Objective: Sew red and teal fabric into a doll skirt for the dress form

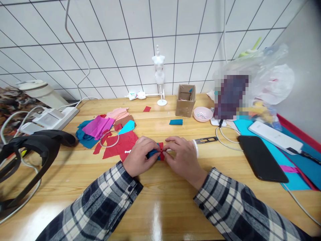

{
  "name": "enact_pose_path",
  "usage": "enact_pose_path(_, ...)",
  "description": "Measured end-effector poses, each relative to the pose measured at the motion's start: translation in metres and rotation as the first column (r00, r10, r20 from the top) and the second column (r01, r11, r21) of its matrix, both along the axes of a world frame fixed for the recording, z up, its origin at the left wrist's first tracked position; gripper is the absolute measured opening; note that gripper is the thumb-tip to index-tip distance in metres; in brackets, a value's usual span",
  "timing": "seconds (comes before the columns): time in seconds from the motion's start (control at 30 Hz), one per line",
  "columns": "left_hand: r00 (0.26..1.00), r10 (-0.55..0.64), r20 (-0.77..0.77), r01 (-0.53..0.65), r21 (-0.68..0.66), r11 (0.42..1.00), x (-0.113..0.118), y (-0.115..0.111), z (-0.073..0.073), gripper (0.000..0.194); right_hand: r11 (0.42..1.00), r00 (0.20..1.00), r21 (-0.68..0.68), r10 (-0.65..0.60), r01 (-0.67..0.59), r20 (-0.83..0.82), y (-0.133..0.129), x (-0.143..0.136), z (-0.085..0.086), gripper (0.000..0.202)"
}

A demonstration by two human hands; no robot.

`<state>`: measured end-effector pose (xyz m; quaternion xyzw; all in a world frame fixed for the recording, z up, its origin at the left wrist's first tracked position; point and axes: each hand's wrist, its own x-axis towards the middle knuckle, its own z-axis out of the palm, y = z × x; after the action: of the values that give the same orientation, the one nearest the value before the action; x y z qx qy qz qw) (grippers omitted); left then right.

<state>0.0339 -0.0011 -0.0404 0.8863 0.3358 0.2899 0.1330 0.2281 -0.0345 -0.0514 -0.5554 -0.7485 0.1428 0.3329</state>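
Note:
Both hands meet over the table in the middle of the view, pinching a small piece of blue and red fabric [160, 156]. My left hand [140, 156] grips its blue left side between thumb and forefinger. With thumb and fingertips, my right hand [182, 157] pinches the red part near its middle. Fingers hide much of the piece. Under and beside my left hand lie red cloth scraps [120, 144] and a short row of white beads [127, 152]. Thread snips [207, 140] and a white round spool [196, 148], partly hidden, lie just beyond my right hand.
Behind stand a white mini dress form [158, 73], a cardboard box [185, 101] and a pink bowl [202, 114] of small shiny bits. Colored fabric scraps [97, 127] and a bracelet-like ring [109, 146] lie left. A black headset [32, 157] sits far left, a phone [262, 158] right.

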Motion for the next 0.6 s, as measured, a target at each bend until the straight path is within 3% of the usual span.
enact_pose_path(0.27, 1.0, 0.001, -0.02, -0.001, -0.006, 1.0, 0.0005, 0.0004, 0.001, 0.007, 1.0, 1.0, 0.022, 0.021, -0.021, 0.005, -0.0018, 0.0005, 0.0027, 0.024)
enact_pose_path(0.6, 1.0, -0.019, -0.014, 0.019, 0.003, 1.0, 0.0017, 0.0003, 0.0014, 0.009, 0.999, 0.999, 0.022, 0.033, -0.034, 0.041, -0.0006, 0.0015, 0.0003, 0.016)
